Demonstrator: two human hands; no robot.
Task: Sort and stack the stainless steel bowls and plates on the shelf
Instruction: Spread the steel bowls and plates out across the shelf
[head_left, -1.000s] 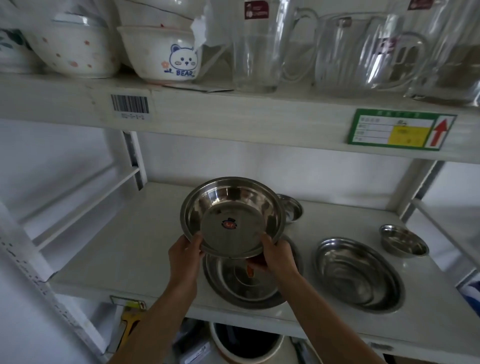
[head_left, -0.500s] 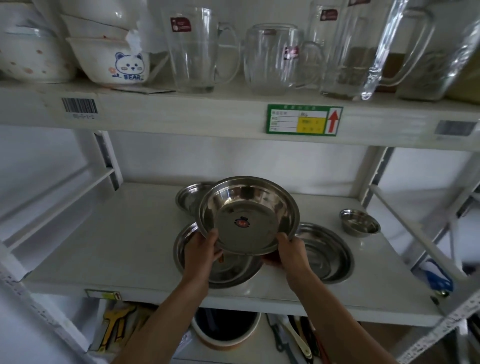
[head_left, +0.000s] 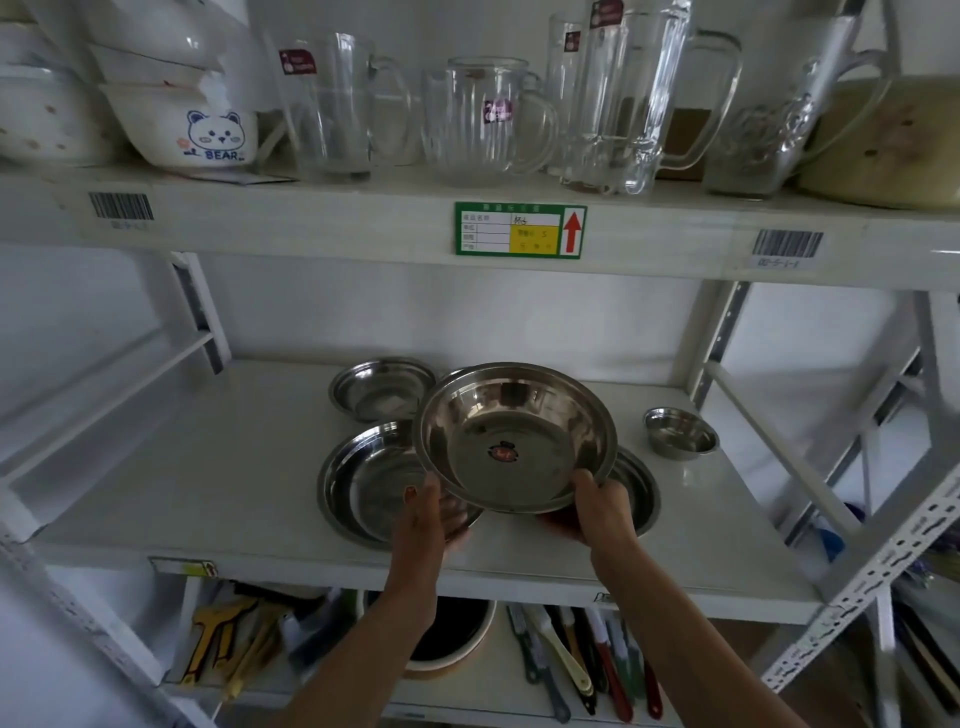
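Bowl (head_left: 514, 439) in both hands right now, held up off the middle shelf (head_left: 208, 467) and tipped so its open mouth faces back toward me and a bit up, bottom pointing away at the far wall. It's round, so no real long axis to speak of; the only direction that matters is which way the mouth faces, and there's a small red sticker on the inside floor.

My left hand (head_left: 428, 519) has its grip closed on the near-left rim, and my right hand (head_left: 597, 512) is clamped on the near-right rim, thumb hooked over the edge and the other fingers under it. That's where I'd take hold of these anyway: the rolled lip is the only part that gives you something to pinch.

Handling guess: thin stainless, so light and stiff, not fragile (worst case it dents or clangs). The polished sides look slippery, so the rim it is.

Under and just behind it sit the others: a wide plate (head_left: 363, 478) on the left, another one (head_left: 636, 493) mostly hidden on the right behind my hand, a shallower dish (head_left: 382, 387) further back, and a small bowl (head_left: 680, 434) well off to the right. All of them lie mouth up, so to nest mine I'd have to level it first.
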